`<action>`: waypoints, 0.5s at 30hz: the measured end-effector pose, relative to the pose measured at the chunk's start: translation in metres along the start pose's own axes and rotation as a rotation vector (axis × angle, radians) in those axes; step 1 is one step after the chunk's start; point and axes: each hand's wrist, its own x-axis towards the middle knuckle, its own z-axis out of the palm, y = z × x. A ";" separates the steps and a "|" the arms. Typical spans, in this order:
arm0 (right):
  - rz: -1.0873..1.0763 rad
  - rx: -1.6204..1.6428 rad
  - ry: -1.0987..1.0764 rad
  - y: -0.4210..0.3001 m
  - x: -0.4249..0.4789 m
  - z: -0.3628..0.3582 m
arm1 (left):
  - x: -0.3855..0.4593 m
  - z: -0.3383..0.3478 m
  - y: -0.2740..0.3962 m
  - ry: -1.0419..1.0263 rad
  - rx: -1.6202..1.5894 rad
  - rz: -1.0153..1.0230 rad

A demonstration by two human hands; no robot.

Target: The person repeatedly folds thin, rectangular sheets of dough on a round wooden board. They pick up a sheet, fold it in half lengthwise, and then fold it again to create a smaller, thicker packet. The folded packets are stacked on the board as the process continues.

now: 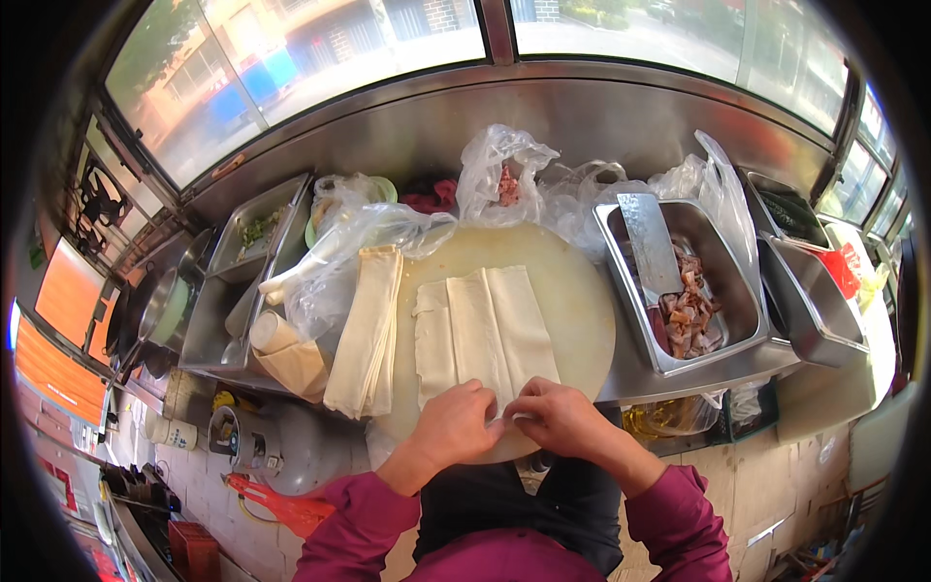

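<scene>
A pale, creased food sheet [478,327], either tofu skin or thin dough, lies spread on a round cutting board [582,320]. At its near edge, my left hand [454,418] and my right hand [556,418] almost meet, thumbs and fingertips pinching the edge. My fingers hide that part of the sheet. To the left, a stack of long folded sheets [366,327] of the same stuff rests partly on the board. Beyond it lies a clear plastic bag [327,291], beside a pale roll [275,333].
At right, a steel pan [734,291] holds chopped meat [689,309] and a cleaver [647,236]. Behind the board stands a plastic bag [502,178] with reddish meat inside. A steel tray [247,233] with green scraps is at left. A gas cylinder [309,444] stands below.
</scene>
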 end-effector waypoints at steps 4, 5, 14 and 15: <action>-0.012 -0.002 0.009 0.002 -0.001 0.002 | 0.000 -0.005 -0.001 -0.028 -0.042 -0.023; -0.017 -0.004 0.014 0.003 -0.001 0.003 | 0.000 -0.005 -0.001 -0.028 -0.040 -0.026; -0.016 -0.025 0.010 0.001 -0.003 0.002 | -0.003 -0.003 -0.017 0.070 -0.176 -0.021; -0.019 -0.029 0.015 0.001 -0.003 0.003 | -0.004 -0.005 -0.020 0.084 -0.186 -0.036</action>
